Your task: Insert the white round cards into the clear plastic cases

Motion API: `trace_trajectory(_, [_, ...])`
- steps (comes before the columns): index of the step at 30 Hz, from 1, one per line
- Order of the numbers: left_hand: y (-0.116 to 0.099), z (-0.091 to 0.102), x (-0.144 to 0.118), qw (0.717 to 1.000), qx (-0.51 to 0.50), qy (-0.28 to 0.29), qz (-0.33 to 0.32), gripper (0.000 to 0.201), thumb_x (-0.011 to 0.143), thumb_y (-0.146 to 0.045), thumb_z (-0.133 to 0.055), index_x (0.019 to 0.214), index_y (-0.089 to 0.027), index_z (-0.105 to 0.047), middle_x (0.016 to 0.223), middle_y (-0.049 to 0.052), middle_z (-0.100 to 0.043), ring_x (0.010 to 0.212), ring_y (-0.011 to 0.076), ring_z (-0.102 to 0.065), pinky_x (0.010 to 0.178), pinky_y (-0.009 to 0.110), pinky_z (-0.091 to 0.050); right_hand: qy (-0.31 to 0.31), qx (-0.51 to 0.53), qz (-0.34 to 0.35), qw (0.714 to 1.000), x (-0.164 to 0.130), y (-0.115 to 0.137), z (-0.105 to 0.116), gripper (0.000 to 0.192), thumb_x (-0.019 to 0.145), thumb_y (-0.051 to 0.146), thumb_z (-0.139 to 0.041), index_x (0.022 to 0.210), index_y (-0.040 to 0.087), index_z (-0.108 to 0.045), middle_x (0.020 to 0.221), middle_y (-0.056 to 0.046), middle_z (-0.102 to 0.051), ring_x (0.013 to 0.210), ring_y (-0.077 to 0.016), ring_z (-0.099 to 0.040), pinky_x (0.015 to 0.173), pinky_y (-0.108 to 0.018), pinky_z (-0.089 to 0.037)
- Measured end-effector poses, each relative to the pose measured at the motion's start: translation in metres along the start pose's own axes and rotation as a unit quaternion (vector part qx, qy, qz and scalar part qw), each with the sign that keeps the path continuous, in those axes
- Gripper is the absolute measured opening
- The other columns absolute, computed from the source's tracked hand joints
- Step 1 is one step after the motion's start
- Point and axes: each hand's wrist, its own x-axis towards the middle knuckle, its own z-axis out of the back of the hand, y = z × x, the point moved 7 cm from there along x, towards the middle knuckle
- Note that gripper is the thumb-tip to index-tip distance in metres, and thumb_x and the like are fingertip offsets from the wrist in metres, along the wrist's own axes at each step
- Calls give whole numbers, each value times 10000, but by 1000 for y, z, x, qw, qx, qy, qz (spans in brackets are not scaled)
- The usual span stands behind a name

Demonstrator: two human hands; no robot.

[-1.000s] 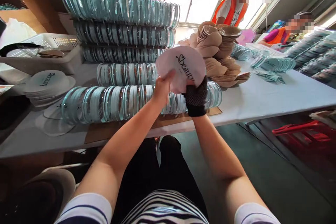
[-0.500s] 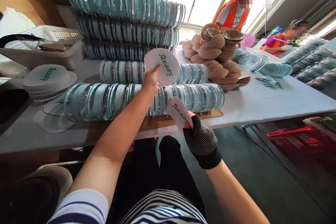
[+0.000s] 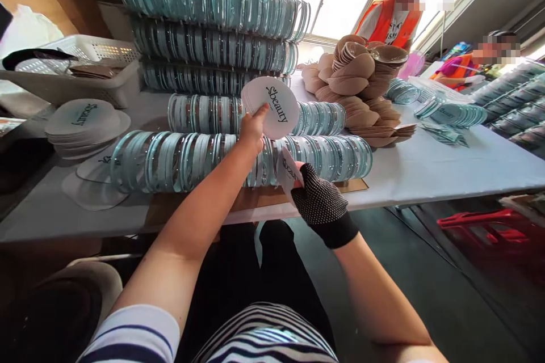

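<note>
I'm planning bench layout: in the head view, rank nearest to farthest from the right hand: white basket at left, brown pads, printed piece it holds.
1. Printed piece: in the right hand.
2. Brown pads: beyond, slightly right.
3. White basket: far left.

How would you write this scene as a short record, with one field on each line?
left hand: bare, holding white printed discs
right hand: in a black dotted glove, holding a white printed piece, tilted
near table edge: row of glassy round pieces, standing on edge
beyond, rightward: piled tan cups
far left: white basket
background: two people, orange vests
</note>
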Motion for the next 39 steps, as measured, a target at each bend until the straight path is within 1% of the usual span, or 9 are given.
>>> trace_trajectory(4, [0,2,1,1000,-6,-13,-5,364,766,-221,-758,1120,-242,-679,1089,50,-738,1156,237,-627,960,372,-530,-7,-17,-20,1000,20,-6,-21,446,930,284,-393,1346,147,-478,852,-116,-717,704,-223,-664,566,-264,-356])
trace_trajectory(8, [0,1,1,1000,-9,-9,-10,294,787,-214,-734,1077,-228,-687,1057,57,-744,1127,236,-641,950,376,-532,-71,-3,-44,996,21,-15,-38,449,980,457,-331,1203,136,-554,845,-109,-708,687,-213,-656,558,-261,-324])
trace_trajectory(14, [0,2,2,1000,2,-17,2,194,814,-201,-703,1007,-190,-686,1009,71,-748,1078,231,-661,921,357,-544,-183,47,-37,981,11,-25,-25,399,969,369,-310,934,132,-630,796,-106,-693,668,-176,-617,594,-255,-342])
trace_trajectory(19, [1,3,2,1000,-7,-28,6,228,794,-212,-730,1019,-206,-692,1023,68,-746,1120,245,-640,932,373,-533,-226,18,-18,974,26,-21,-20,433,982,373,-295,868,142,-644,682,-73,-655,572,-141,-539,560,-248,-287])
trace_trajectory(25, [3,5,5,999,-19,-29,-2,179,778,-243,-748,953,-224,-715,1031,61,-746,1126,239,-633,959,370,-515,-208,2,-19,978,50,-19,-29,398,971,352,-342,964,134,-676,760,-97,-696,642,-171,-600,593,-258,-336])
trace_trajectory(29, [3,6,5,999,-27,-34,8,194,806,-220,-719,998,-204,-703,1019,64,-743,1127,235,-633,964,379,-514,-138,110,57,983,49,-29,-25,317,927,324,-429,913,155,-698,857,-89,-728,778,-181,-658,684,-259,-430])
trace_trajectory(33, [3,6,6,999,-32,-25,-2,172,826,-173,-688,996,-198,-699,1001,52,-741,1151,230,-624,980,363,-501,-62,201,17,978,49,-42,-29,201,858,290,-534,866,155,-683,772,-50,-718,677,-150,-650,639,-242,-453])
trace_trajectory(35, [4,5,7,999,-33,-21,-1,176,843,-176,-668,1016,-198,-693,1012,56,-741,1156,230,-622,981,361,-500,-56,162,-7,985,49,-36,-33,183,852,272,-536,858,156,-676,771,-56,-715,678,-158,-656,637,-247,-449])
trace_trajectory(39, [6,6,11,1000,-26,-16,4,247,852,-207,-668,1099,-200,-675,1097,75,-730,1150,226,-626,982,358,-502,-56,-24,4,998,45,-11,-37,230,896,276,-463,877,170,-666,828,-113,-720,789,-224,-686,666,-287,-442])
